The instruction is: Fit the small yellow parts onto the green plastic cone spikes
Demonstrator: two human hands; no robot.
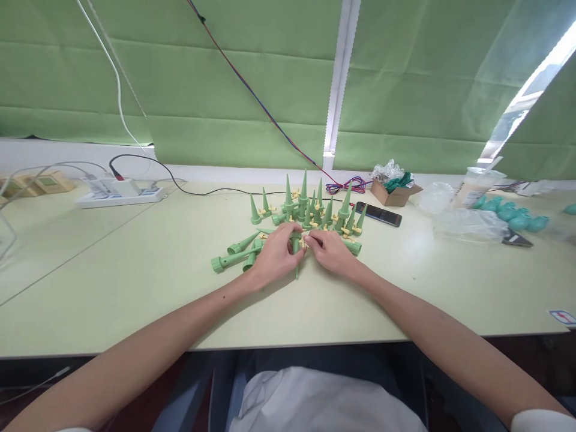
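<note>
Item: green plastic spike [296,249], mid-bench, pinched by our left hand [275,257]; our right hand [332,250] pinches its yellow valve [306,241]. We judge it light, stiff; hold the barrel.

Both forearms are bare; a white sleeve edge [544,418] shows at the right elbow (white top below).

No text, label or number here is legible.
</note>
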